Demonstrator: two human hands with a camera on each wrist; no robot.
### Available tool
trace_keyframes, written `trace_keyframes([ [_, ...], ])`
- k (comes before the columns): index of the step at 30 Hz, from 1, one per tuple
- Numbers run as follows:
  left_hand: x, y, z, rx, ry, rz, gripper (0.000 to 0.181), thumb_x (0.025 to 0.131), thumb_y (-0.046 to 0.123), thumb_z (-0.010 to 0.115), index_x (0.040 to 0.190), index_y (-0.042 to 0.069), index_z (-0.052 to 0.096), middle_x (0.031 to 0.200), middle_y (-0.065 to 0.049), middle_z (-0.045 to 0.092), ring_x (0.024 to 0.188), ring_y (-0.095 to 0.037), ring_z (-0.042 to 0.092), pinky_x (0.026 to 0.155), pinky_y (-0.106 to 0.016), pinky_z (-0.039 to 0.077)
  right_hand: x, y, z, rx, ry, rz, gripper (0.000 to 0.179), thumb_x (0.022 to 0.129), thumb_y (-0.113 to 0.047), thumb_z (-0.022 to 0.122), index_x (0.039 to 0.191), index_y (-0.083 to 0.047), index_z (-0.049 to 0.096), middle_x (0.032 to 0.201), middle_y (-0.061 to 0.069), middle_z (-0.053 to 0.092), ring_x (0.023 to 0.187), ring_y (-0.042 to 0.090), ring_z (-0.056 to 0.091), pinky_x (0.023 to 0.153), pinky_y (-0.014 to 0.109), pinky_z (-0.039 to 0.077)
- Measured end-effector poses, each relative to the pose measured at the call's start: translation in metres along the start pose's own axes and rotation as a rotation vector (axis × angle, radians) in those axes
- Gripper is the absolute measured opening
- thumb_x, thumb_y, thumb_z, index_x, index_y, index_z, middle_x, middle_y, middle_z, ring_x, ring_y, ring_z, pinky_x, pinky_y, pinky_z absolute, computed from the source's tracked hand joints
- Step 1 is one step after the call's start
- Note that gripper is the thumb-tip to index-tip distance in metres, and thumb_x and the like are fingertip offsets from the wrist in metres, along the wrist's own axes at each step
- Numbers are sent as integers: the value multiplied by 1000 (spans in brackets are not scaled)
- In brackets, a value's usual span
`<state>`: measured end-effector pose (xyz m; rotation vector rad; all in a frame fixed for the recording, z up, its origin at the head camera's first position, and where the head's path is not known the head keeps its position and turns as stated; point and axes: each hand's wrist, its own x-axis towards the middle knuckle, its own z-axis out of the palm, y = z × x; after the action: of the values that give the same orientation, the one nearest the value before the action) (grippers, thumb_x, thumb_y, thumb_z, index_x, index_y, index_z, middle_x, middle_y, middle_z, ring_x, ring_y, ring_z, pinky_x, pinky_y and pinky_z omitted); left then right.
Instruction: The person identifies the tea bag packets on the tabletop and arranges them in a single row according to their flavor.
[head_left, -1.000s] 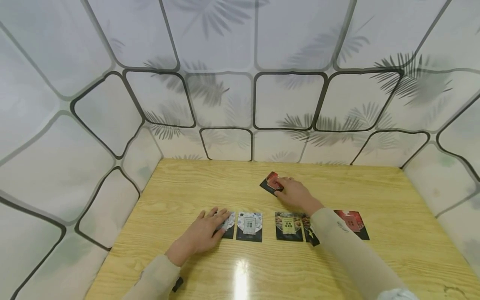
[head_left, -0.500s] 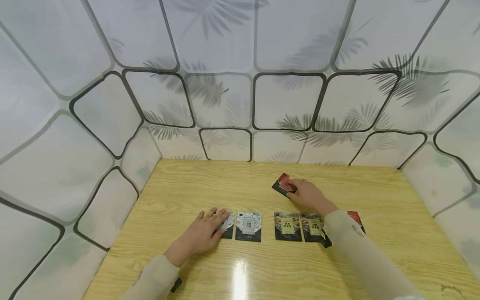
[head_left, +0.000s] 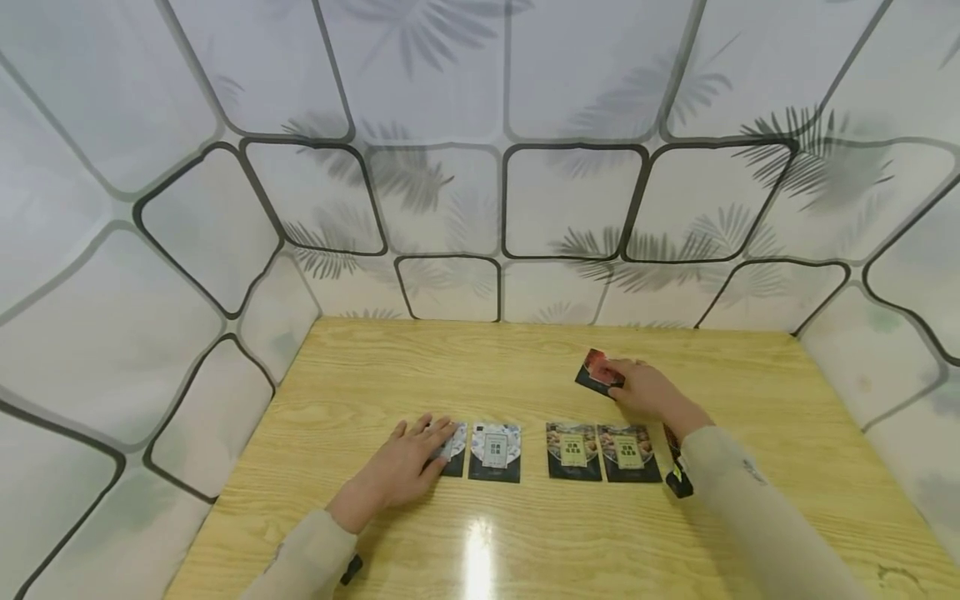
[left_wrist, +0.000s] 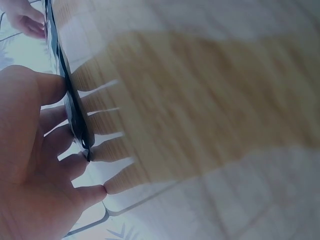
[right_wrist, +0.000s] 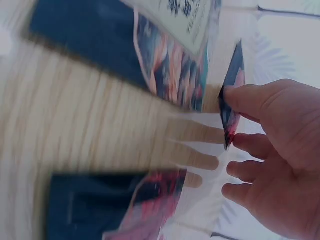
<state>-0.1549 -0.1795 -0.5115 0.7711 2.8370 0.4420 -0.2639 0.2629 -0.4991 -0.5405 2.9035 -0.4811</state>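
Observation:
My left hand rests with extended fingers on a white-and-black sachet, covering much of it. In the left wrist view this sachet shows nearly edge-on beside the thumb and fingers. My right hand pinches a red-and-black sachet by its right side, beyond the row. The right wrist view shows this red sachet between thumb and fingers, tilted over the table. Another red-and-black sachet lies flat there; my right arm hides most of it in the head view.
Beside my left hand lies a second white-and-black sachet. Two yellow-labelled sachets lie side by side to its right, across a gap. The wooden table meets patterned walls at the back and sides.
My right hand has carried the red sachet rightward along the far part of the table. The second yellow-labelled sachet has come out from behind my forearm. My left hand has stayed put.

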Motion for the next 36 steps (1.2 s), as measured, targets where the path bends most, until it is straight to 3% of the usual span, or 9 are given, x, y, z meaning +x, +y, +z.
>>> trace_keyframes([
  [6, 0, 0, 0, -11, 4, -9, 56, 111, 28, 52, 164, 16, 40, 169, -11, 40, 157, -42, 34, 124, -71, 27, -7, 10, -6, 16, 20, 2, 56, 102, -8, 58, 155, 6, 45, 153, 37, 48, 124, 58, 59, 112, 71, 42],
  [9, -1, 0, 1, -14, 4, -10, 56, 111, 28, 53, 164, 16, 40, 169, -11, 40, 158, -42, 33, 124, -71, 27, -5, 9, -5, 42, 46, 7, 55, 105, -13, 57, 154, 8, 45, 150, 38, 51, 126, 58, 58, 104, 69, 48],
  [11, 0, 0, 2, -14, 5, -8, 56, 111, 28, 53, 165, 17, 40, 169, -10, 40, 158, -42, 33, 124, -71, 27, -2, 6, -4, 58, 65, -1, 52, 107, -18, 59, 150, 9, 49, 140, 35, 58, 118, 53, 63, 96, 65, 52],
  [15, 1, 0, 3, -13, 10, 0, 56, 111, 28, 53, 164, 16, 41, 169, -11, 40, 157, -43, 34, 123, -71, 28, 3, 2, 3, 42, 50, -13, 53, 108, -25, 59, 149, 8, 50, 138, 35, 59, 120, 53, 60, 98, 65, 51],
  [18, 1, 0, 4, -17, 10, 0, 56, 111, 28, 53, 164, 16, 41, 169, -11, 40, 157, -43, 34, 123, -71, 28, 1, 3, 5, 20, 22, -6, 56, 108, -25, 58, 153, 7, 48, 149, 39, 50, 132, 59, 52, 107, 69, 45],
  [22, 1, 0, 3, -12, 11, -4, 56, 111, 28, 53, 164, 17, 41, 169, -10, 41, 157, -42, 34, 123, -71, 28, -4, 9, 1, 35, 18, -2, 56, 107, -23, 61, 152, 7, 49, 151, 41, 47, 134, 60, 49, 109, 70, 44],
  [36, 1, -1, 1, -15, 5, -1, 56, 111, 28, 53, 164, 16, 41, 169, -10, 40, 158, -43, 33, 123, -72, 28, -31, 43, -12, 92, 24, 48, 59, 107, -27, 59, 152, 9, 46, 149, 42, 47, 130, 61, 52, 104, 72, 46],
])
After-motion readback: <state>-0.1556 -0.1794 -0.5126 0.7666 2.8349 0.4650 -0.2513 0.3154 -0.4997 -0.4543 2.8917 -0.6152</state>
